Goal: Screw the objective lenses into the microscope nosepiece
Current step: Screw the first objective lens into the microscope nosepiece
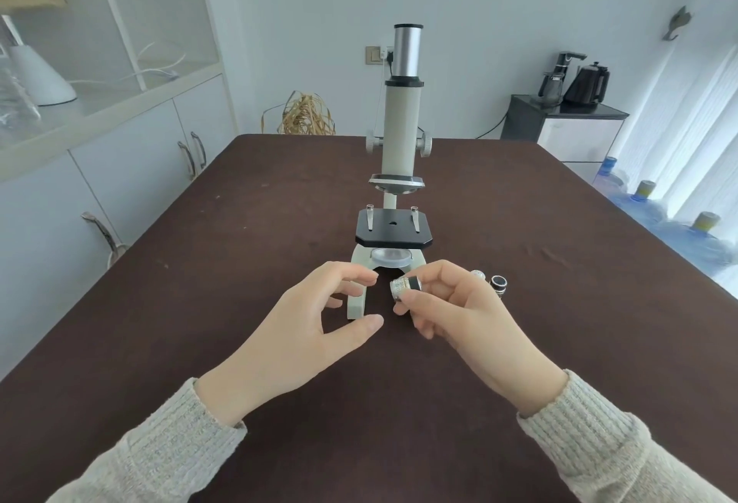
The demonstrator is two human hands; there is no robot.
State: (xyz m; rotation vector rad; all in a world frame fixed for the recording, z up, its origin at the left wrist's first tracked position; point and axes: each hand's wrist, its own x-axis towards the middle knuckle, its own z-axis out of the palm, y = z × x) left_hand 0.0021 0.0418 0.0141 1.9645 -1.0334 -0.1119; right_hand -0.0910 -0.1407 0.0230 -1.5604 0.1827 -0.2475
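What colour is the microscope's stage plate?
Black; the stage shows plainly in the head view, with two silver clips on it.

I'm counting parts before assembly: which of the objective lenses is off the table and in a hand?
The silver-and-black objective lens, pinched in the right hand. The other two lenses lie on the table beyond that hand.

A microscope point(400, 167) stands upright on the dark table point(199, 263). In front of its base, the right hand point(459, 310) pinches an objective lens point(405, 287) while the left hand point(315, 322) hovers empty, fingers spread. Two more lenses point(493, 282) lie right of the base.
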